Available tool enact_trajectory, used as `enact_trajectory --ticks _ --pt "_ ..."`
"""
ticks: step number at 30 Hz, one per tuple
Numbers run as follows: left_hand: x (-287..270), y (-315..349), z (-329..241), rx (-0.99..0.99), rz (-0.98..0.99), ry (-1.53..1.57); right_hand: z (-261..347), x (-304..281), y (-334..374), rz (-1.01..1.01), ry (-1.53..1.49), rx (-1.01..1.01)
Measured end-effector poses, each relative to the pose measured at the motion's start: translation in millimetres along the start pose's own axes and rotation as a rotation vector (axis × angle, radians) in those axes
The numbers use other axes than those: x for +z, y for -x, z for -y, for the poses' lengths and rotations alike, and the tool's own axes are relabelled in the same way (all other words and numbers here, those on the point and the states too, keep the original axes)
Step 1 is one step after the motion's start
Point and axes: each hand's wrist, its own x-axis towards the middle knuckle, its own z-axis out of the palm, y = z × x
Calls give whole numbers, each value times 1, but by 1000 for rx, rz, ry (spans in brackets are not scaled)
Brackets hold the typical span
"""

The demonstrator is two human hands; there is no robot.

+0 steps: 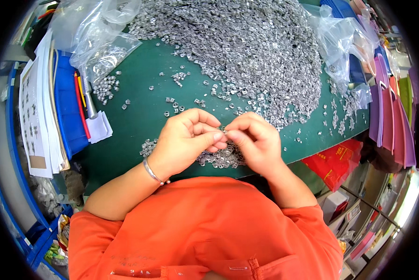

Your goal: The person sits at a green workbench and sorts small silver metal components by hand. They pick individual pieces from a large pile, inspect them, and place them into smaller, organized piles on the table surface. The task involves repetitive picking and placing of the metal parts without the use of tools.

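Over the near edge of the green table, my left hand (183, 135) and my right hand (258, 140) meet fingertip to fingertip. Both are closed in a pinch on a small silvery metal piece (223, 130), mostly hidden by the fingers. Beneath them lies a small heap of similar silvery pieces (222, 157), partly covered by my hands. More loose pieces (174, 106) are scattered just beyond my left hand. A huge pile of tiny silvery pieces (256, 56), some shaped like letters or stars, fills the far side.
See-through plastic bags (104, 37) lie at the far left, with another bag (342, 44) at the far right. Papers (36, 112), a blue tray (68, 107) and pens (81, 100) line the left side. A red bag (335, 163) hangs below the right edge.
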Motion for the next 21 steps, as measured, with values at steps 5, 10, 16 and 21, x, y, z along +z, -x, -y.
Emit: enact_trajectory --ticks 5,10,16,21 --pt "-11 -21 -8 446 -152 -692 -12 -54 -3 -192 -763 538" --pt "2 -69 -12 1023 -153 -1196 -12 -42 -29 -32 691 -29" --pt "17 -86 -5 1026 -126 -1346 -5 -40 -35 106 712 55" --pt "7 -83 -8 1000 -115 -1131 -20 -80 -32 -92 -522 385"
